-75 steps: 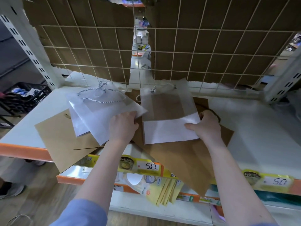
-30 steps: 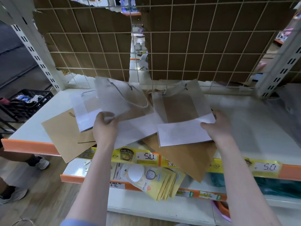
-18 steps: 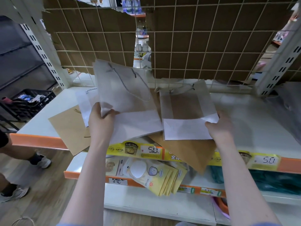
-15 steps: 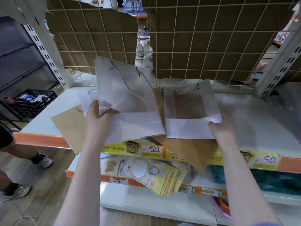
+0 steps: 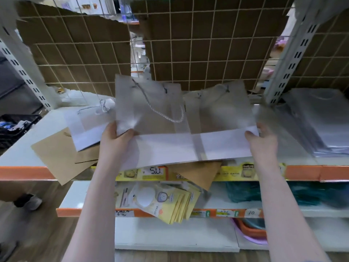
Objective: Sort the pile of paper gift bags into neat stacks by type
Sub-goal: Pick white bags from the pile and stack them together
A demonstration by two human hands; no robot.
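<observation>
Two translucent white gift bags with rope handles, held side by side above the front edge of the upper shelf [image 5: 22, 148]. The left-hand bag [image 5: 149, 118] is pinched at its lower left corner by the left hand [image 5: 115, 142], thumb on top and fingers curled beneath. The right-hand bag [image 5: 221, 118] is gripped at its lower right corner by the right hand [image 5: 262, 142]. Their inner edges overlap slightly near the middle, so the pair is judged to be in the course of being brought together into one stack.

Beneath them, on the same shelf, lie brown kraft paper bags [image 5: 56, 154] at skewed angles, one corner [image 5: 198, 173] hanging past the shelf's orange lip. Left of the held pair, a third white bag [image 5: 85, 127] with a tied rope handle rests on the kraft ones, not yet gathered.

At the right end of the shelf sits a squared stack of pale bags [image 5: 321, 127], apparently sorted already.

Progress: early to middle. Remaining, by this view: uniting the white bags, collecting the third, and squaring the kraft bags into their own stack. The lower shelf holds yellow packets [image 5: 170, 203], unrelated to the task.
</observation>
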